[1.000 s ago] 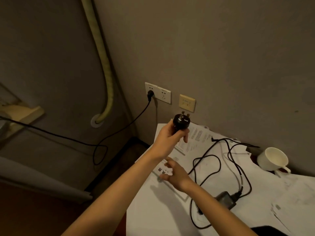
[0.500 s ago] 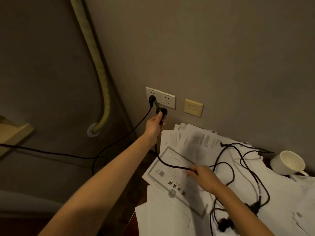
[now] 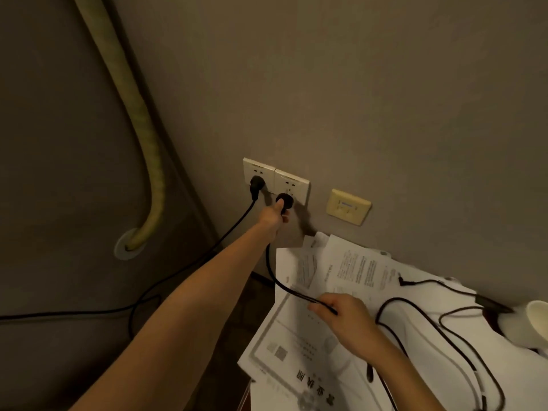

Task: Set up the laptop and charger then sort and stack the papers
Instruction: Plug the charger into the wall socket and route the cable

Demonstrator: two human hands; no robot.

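- My left hand [image 3: 272, 218] has its grip clamped on the black plug [image 3: 284, 201], pressed at the right wall socket [image 3: 292, 186].
- My right hand [image 3: 345, 314] pinches the charger cable [image 3: 281, 282] over the papers [image 3: 341, 271] on the surface (its far end loops off to the right).
- The left socket [image 3: 258, 173] holds another plug [image 3: 256, 184].
- A white cup [image 3: 533, 324] sits far right.

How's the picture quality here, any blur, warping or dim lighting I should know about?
Head view: dim, warm light; wide-angle warping bends the hose and wall corner; the papers at the bottom edge are smeared; the left hand casts a soft shadow beneath the white socket.
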